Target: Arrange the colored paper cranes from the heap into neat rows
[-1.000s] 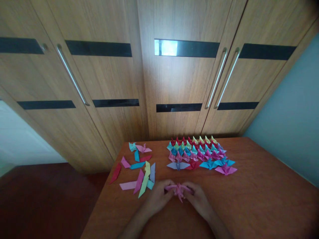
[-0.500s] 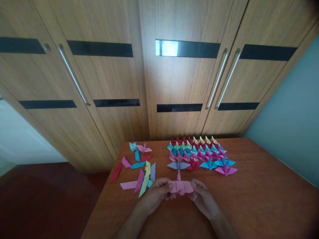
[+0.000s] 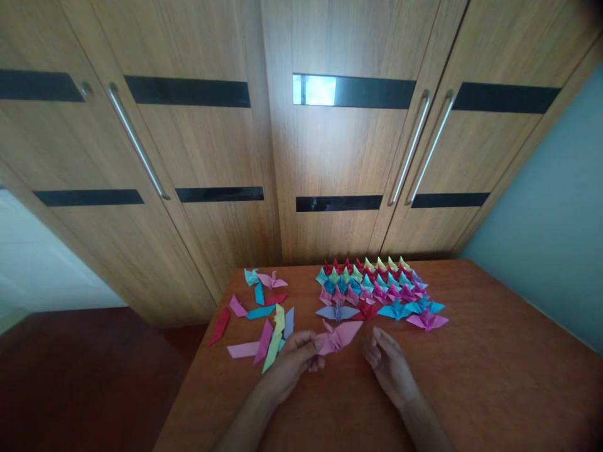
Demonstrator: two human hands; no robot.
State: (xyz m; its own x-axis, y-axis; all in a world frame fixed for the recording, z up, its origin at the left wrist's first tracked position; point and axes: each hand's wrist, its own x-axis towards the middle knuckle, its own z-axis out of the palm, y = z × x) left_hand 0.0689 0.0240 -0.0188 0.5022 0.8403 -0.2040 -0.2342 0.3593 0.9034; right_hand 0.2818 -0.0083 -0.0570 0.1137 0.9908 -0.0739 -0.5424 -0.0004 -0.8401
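A pink paper crane (image 3: pixel 335 338) with spread wings is pinched at its left wing by my left hand (image 3: pixel 296 359). My right hand (image 3: pixel 387 364) is just right of the crane, apart from it, its fingers curled together with nothing visible in them. Beyond the crane lie a lilac crane (image 3: pixel 337 312), a red crane (image 3: pixel 366 311), blue cranes (image 3: pixel 396 310) and a magenta crane (image 3: pixel 428 321). Behind these stand close rows of several small folded cranes (image 3: pixel 367 285) in red, yellow, green, blue and pink.
Several folded paper strips (image 3: pixel 266 339) lie left of my left hand on the brown table (image 3: pixel 490 364). A teal folded piece (image 3: pixel 251 277) and another pink crane (image 3: pixel 272 280) sit at the back left. A wooden wardrobe (image 3: pixel 330 150) rises behind the table.
My right hand has let go of the pink crane and drawn slightly away. The crane has tilted, its right wing now pointing up and to the right.
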